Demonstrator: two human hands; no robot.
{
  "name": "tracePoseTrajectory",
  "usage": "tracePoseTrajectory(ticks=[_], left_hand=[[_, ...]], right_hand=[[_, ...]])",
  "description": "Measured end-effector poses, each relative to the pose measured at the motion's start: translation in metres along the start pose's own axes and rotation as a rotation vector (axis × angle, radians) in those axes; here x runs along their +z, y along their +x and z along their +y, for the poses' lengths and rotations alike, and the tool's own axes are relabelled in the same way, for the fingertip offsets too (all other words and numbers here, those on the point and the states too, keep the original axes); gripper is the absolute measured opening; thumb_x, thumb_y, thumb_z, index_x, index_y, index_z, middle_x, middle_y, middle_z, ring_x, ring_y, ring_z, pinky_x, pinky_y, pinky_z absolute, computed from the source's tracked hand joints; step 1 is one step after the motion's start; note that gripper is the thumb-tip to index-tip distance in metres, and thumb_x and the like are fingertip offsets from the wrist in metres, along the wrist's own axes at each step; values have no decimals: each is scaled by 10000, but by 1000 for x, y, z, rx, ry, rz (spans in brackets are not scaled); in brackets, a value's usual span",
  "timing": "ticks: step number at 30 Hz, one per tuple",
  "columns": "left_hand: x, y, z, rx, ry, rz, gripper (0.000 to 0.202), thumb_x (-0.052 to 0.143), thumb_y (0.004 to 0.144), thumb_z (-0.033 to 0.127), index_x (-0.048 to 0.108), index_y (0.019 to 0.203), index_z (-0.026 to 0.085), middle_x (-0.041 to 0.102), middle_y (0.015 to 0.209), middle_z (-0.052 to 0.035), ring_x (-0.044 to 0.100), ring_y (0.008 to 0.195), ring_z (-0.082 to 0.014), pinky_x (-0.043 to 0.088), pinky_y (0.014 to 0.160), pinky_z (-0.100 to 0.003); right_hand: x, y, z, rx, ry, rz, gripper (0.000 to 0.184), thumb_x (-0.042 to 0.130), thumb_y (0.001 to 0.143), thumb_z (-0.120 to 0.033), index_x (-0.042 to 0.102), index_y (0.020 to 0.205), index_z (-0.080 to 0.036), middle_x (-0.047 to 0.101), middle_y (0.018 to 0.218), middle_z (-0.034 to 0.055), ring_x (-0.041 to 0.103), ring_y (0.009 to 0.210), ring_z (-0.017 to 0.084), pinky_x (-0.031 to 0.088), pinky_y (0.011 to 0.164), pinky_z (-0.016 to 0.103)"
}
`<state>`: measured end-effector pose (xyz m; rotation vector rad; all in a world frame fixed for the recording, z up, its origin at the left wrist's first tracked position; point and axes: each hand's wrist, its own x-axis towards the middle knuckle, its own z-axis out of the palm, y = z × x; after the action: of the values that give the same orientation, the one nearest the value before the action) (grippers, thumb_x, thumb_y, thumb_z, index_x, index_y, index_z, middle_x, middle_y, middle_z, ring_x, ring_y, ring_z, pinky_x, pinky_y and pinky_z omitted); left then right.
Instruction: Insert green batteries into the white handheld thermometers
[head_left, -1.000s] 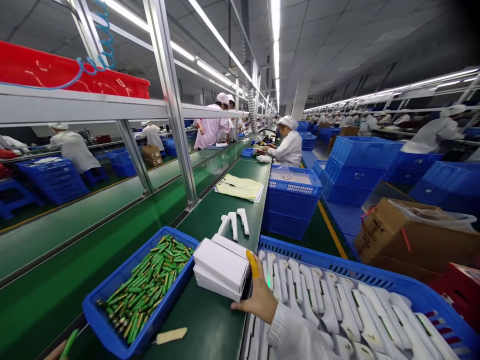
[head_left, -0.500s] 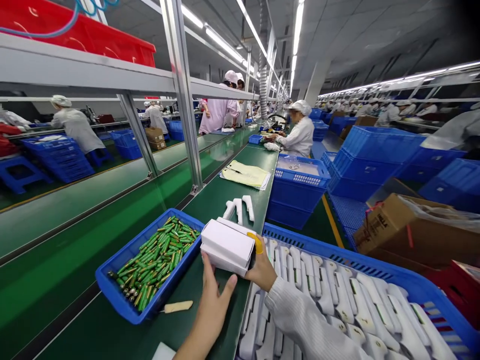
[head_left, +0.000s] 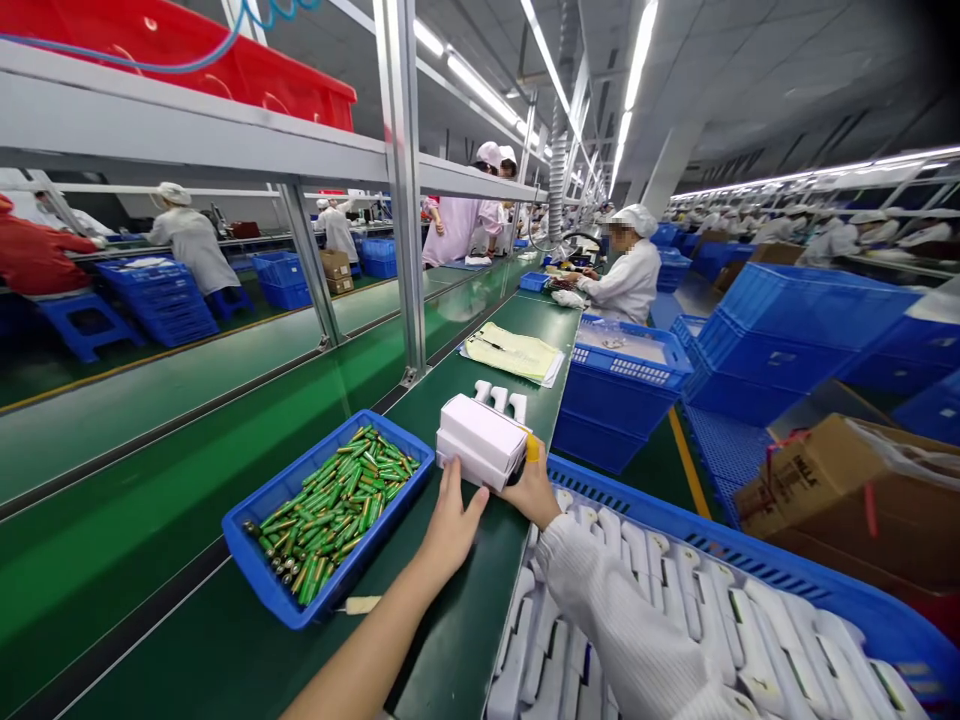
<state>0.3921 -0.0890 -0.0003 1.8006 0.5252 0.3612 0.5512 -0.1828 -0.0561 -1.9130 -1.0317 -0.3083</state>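
Note:
White cardboard boxes (head_left: 481, 432), stacked together, stand on the green bench in front of me. My right hand (head_left: 535, 492), with a yellow cover on one finger, grips their right end. Against their near side rest the fingertips of my left hand (head_left: 454, 520), its thumb held apart. Just beyond the boxes lie three white plastic handle-shaped parts (head_left: 498, 397). To the left sits a blue bin (head_left: 238, 548) full of green and gold batteries (head_left: 341, 510). A cream-handled tool (head_left: 363, 604) lies by the bin, partly hidden by my left arm.
At my right, a large blue crate (head_left: 757, 540) holds rows of white plastic housings (head_left: 675, 590). Yellow paper sheets (head_left: 514, 352) with a pen lie further along the bench. A metal post (head_left: 401, 200) rises at its left edge. A co-worker (head_left: 628, 265) sits ahead.
Both hands and the white boxes have moved away from me along the bench, closer to the handle-shaped parts. The left forearm reaches further forward. The whole view has shifted right.

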Motion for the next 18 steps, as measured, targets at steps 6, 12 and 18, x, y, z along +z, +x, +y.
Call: tracePoseTrajectory(ticks=[6,12,18], left_hand=[[-63,-50,26,197,867,274,454,420,905,266,466,1337,135,492,1275,-177,451,1200,-327,378,1003,-498],[-104,-74,-15,35,1231,250,380,344,938,220,555,1248,153,545,981,-119,553,864,-238,479,732,-358],[-101,-67,-26,58,1191,196,404,294,945,178,531,1271,159,549,956,-95,566,852,-214,466,719,-325]], right_hand=[[26,24,-1,23,-108,-25,997,753,602,-460,214,1397,-194,293,1294,146,306,1267,361,275,1091,546],[64,49,-11,22,-101,-78,1056,766,582,-398,162,1421,-182,262,1293,165,279,1256,399,264,1075,574],[103,72,-26,33,-25,-179,1087,765,562,-311,138,1437,-161,244,1305,189,245,1259,433,201,1081,614]])
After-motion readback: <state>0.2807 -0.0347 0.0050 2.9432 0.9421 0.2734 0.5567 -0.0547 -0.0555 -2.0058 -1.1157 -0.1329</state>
